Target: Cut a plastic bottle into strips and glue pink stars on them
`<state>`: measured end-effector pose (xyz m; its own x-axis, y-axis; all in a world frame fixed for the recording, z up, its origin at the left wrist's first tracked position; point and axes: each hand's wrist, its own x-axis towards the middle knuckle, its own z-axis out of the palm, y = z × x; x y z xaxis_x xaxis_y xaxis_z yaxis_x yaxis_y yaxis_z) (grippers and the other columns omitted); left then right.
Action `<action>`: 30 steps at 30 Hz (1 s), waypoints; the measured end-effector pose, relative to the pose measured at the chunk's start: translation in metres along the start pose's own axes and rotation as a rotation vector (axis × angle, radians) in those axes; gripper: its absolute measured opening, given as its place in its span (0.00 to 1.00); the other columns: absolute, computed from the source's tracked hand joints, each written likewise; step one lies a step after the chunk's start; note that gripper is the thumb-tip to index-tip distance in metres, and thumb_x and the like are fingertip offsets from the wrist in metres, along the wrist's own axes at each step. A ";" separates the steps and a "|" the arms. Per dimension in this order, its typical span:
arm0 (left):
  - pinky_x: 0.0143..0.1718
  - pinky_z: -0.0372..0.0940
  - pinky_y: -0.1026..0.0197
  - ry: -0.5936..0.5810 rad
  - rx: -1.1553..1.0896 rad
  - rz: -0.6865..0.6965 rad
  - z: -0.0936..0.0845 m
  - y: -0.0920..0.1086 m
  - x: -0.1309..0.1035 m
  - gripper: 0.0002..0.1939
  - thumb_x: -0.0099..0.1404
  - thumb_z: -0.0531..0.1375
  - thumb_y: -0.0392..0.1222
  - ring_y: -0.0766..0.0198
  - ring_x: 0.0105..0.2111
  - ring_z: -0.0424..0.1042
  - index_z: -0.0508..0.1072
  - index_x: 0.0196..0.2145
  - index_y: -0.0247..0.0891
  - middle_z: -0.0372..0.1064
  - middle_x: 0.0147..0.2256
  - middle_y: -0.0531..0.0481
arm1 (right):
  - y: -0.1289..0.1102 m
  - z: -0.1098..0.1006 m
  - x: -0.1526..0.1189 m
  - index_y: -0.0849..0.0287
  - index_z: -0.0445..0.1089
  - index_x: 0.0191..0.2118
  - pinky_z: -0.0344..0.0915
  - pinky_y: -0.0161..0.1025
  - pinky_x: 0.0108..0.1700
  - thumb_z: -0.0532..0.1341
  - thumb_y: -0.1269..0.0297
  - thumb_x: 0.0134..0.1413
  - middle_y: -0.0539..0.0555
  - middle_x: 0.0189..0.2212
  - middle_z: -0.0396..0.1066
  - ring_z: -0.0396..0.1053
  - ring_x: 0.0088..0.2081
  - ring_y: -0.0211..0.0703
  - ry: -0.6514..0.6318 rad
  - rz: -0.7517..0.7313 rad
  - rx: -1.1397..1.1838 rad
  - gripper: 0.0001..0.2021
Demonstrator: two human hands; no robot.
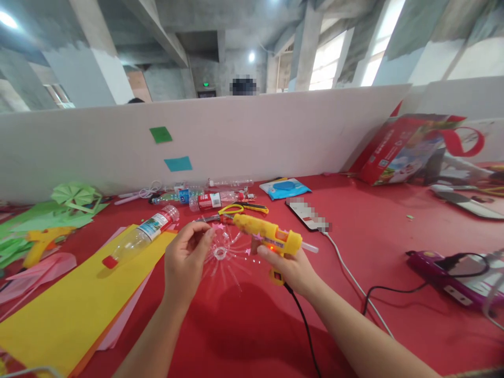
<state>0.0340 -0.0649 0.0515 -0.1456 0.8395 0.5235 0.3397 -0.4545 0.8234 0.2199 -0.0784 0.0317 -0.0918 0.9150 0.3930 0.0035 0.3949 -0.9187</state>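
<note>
In my right hand (287, 265) is a yellow hot glue gun (260, 230), its nozzle pointing left and a clear glue stick (310, 247) poking out of its back. A small orange-red light glows on its side. My left hand (187, 254) is closed in a pinch by a small pink star (218, 227); whether the fingertips grip it is hard to see. Between both hands a clear plastic bottle top cut into splayed strips (220, 254) lies on the red table, with another pink star (248, 252) near its right side.
Left are a plastic bottle (144, 236), yellow paper (90, 294) and a second yellow glue gun (41, 244). Behind lie bottles (216, 200), yellow-handled scissors (231, 209), a wipes pack (285, 187) and a phone (305, 214). Right, a purple power strip (452, 278) and cables; a white partition (252, 136) stands behind.
</note>
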 end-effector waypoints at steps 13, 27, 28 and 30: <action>0.30 0.60 0.65 -0.278 0.021 0.110 0.006 -0.003 -0.009 0.06 0.61 0.56 0.41 0.67 0.28 0.64 0.69 0.27 0.39 0.65 0.27 0.53 | 0.001 0.011 -0.005 0.56 0.67 0.26 0.63 0.34 0.24 0.61 0.61 0.44 0.49 0.21 0.66 0.64 0.23 0.39 0.135 0.084 -0.069 0.05; 0.31 0.64 0.63 -0.237 0.304 0.554 0.023 -0.008 -0.028 0.05 0.61 0.54 0.31 0.64 0.31 0.67 0.68 0.33 0.37 0.67 0.30 0.48 | 0.006 0.017 -0.004 0.57 0.62 0.25 0.63 0.32 0.30 0.57 0.72 0.48 0.48 0.26 0.64 0.65 0.28 0.36 0.164 -0.256 -0.449 0.05; 0.31 0.64 0.63 -0.237 0.301 0.554 0.023 -0.008 -0.029 0.06 0.60 0.54 0.31 0.64 0.32 0.68 0.68 0.34 0.37 0.67 0.31 0.48 | 0.005 0.018 -0.004 0.57 0.63 0.25 0.63 0.32 0.30 0.57 0.72 0.48 0.48 0.27 0.64 0.65 0.28 0.36 0.155 -0.260 -0.445 0.05; 0.31 0.65 0.63 -0.239 0.291 0.539 0.023 -0.008 -0.029 0.06 0.59 0.55 0.31 0.64 0.33 0.68 0.67 0.36 0.37 0.66 0.32 0.47 | 0.005 0.018 -0.005 0.57 0.64 0.26 0.63 0.31 0.31 0.57 0.73 0.47 0.48 0.27 0.64 0.66 0.29 0.36 0.136 -0.255 -0.425 0.04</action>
<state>0.0566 -0.0790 0.0248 0.3140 0.5749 0.7556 0.5498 -0.7589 0.3490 0.2028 -0.0828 0.0244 -0.0125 0.7764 0.6301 0.4051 0.5800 -0.7067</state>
